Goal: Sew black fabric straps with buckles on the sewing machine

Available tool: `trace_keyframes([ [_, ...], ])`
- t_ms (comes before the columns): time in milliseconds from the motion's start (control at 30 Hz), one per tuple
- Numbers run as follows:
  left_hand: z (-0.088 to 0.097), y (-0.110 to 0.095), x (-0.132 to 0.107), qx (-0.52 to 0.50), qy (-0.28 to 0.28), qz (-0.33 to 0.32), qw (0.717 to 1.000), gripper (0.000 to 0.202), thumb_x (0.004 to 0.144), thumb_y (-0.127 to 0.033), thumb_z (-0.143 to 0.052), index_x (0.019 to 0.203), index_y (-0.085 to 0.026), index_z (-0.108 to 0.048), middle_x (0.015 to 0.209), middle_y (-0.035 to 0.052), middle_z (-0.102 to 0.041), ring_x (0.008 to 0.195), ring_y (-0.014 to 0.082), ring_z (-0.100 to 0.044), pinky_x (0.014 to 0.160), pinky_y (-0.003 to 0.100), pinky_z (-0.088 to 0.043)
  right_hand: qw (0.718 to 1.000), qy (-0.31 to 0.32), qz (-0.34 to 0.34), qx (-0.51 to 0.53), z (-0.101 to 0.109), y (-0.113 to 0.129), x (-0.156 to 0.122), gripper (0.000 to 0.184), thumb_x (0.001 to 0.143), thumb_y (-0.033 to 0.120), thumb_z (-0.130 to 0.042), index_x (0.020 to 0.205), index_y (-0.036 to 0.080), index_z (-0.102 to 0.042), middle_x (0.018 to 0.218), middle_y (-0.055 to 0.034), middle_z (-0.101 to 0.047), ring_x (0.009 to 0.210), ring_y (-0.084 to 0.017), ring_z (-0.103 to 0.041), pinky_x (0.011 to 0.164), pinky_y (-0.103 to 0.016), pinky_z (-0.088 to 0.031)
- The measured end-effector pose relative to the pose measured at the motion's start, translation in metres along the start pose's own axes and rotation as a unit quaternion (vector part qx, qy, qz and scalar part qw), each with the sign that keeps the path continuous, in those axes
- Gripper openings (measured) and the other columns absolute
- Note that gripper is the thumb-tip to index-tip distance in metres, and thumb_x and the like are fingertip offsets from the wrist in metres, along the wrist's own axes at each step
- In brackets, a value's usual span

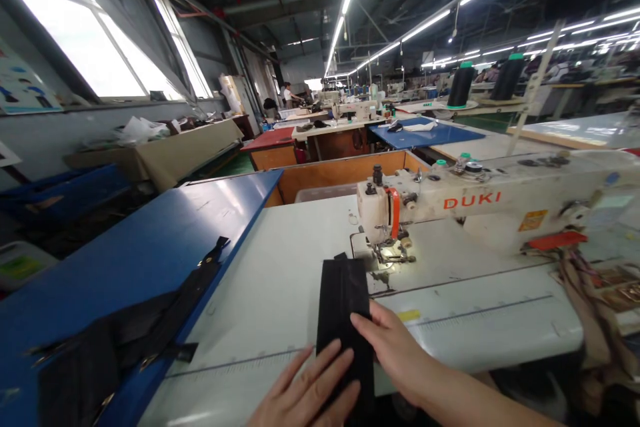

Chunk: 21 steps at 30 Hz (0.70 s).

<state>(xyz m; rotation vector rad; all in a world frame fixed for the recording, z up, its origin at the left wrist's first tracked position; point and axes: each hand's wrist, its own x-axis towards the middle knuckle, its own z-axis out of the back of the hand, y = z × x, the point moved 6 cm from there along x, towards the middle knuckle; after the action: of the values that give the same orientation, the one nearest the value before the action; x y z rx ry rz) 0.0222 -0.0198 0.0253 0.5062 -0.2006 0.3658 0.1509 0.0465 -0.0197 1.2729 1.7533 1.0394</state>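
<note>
A long black fabric strip (343,293) lies on the pale sewing table, its far end just left of the needle area of the sewing machine (395,240). My left hand (313,387) rests flat on the strip's near part with its fingers spread. The right edge of the strip is pinched in my right hand (395,347), thumb on top and the other fingers partly hidden below. A small dark tab sticks out at the strip's far end. Whether the presser foot touches the fabric I cannot tell.
More black strips with zippers (135,327) lie on the blue table (215,197) to the left. Ruler markings (480,310) run along the sewing table's front. Black thread cones (460,85) stand behind the machine, and brown fabric (583,293) hangs at right. A person (287,95) is far back.
</note>
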Motion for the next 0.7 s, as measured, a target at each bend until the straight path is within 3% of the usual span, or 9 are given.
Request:
trace_keyframes([
  [67,-0.005,0.008,-0.002,-0.027,0.007,0.048,0.998,0.076,0.069,-0.004,-0.043,0.142,-0.02,-0.032,0.147,0.0078,-0.036,0.137,0.0269,-0.028,0.105,0.045,-0.037,1.0,0.002,-0.004,0.004,-0.002,-0.001,0.001,0.035,0.082,0.042,-0.06,0.106,0.018,-0.064,0.099,-0.0042,-0.067,0.099,-0.023,-0.058,0.092,-0.036,-0.043],
  [133,-0.007,0.011,0.001,-0.054,0.031,0.057,0.996,0.091,0.057,-0.004,-0.042,0.145,-0.015,-0.023,0.151,0.0105,-0.027,0.139,0.0291,-0.022,0.106,0.048,-0.035,1.0,0.013,-0.009,0.004,-0.005,0.0,0.001,0.036,0.08,0.043,-0.062,0.104,0.017,-0.064,0.098,-0.0044,-0.067,0.098,-0.023,-0.059,0.092,-0.037,-0.043],
  [200,-0.008,0.014,0.003,-0.061,0.073,0.069,0.993,0.096,0.054,-0.003,-0.041,0.146,-0.016,-0.02,0.153,0.0099,-0.023,0.14,0.028,-0.019,0.108,0.048,-0.033,1.0,0.026,-0.015,0.005,-0.007,0.001,0.0,0.037,0.078,0.044,-0.064,0.103,0.017,-0.065,0.097,-0.0045,-0.067,0.095,-0.023,-0.06,0.091,-0.036,-0.044],
  [267,-0.009,0.018,0.004,-0.062,0.107,0.097,0.988,0.096,0.056,0.0,-0.04,0.147,-0.018,-0.017,0.154,0.0084,-0.021,0.141,0.0259,-0.017,0.109,0.046,-0.031,0.999,0.031,-0.031,0.013,-0.007,0.001,-0.002,0.041,0.076,0.047,-0.064,0.103,0.016,-0.064,0.094,-0.0048,-0.067,0.089,-0.022,-0.061,0.084,-0.035,-0.047],
  [400,-0.02,0.021,0.003,-0.083,0.114,0.148,0.979,0.095,0.059,0.003,-0.039,0.148,-0.017,-0.011,0.155,0.0094,-0.016,0.142,0.025,-0.012,0.11,0.045,-0.03,0.995,0.044,-0.083,0.022,-0.003,-0.006,-0.005,0.049,0.071,0.051,-0.068,0.103,0.015,-0.061,0.088,-0.0049,-0.066,0.081,-0.021,-0.061,0.077,-0.034,-0.049],
  [467,-0.028,0.022,0.005,-0.098,0.124,0.161,0.974,0.092,0.062,0.004,-0.039,0.148,-0.016,-0.012,0.155,0.0094,-0.014,0.142,0.0243,-0.01,0.111,0.045,-0.028,0.993,0.064,-0.097,-0.024,-0.004,-0.01,-0.005,0.045,0.072,0.052,-0.066,0.096,0.014,-0.061,0.086,-0.0043,-0.065,0.084,-0.021,-0.06,0.08,-0.035,-0.048],
  [567,-0.033,0.025,0.011,-0.106,0.134,0.161,0.972,0.074,0.078,-0.003,-0.041,0.147,-0.016,-0.017,0.154,0.0084,-0.018,0.142,0.0227,-0.012,0.112,0.043,-0.028,0.982,0.092,-0.086,-0.143,-0.005,-0.011,-0.001,0.04,0.075,0.053,-0.063,0.083,0.014,-0.06,0.085,-0.004,-0.064,0.089,-0.023,-0.057,0.081,-0.034,-0.047],
  [700,-0.029,0.04,0.017,-0.102,0.122,0.19,0.969,0.056,0.092,-0.012,-0.036,0.145,-0.013,-0.021,0.152,0.009,-0.024,0.142,0.0222,-0.013,0.114,0.042,-0.025,0.964,0.117,-0.061,-0.233,-0.009,-0.005,0.009,0.043,0.077,0.056,-0.06,0.086,0.015,-0.061,0.088,-0.0052,-0.064,0.093,-0.025,-0.056,0.084,-0.035,-0.046],
])
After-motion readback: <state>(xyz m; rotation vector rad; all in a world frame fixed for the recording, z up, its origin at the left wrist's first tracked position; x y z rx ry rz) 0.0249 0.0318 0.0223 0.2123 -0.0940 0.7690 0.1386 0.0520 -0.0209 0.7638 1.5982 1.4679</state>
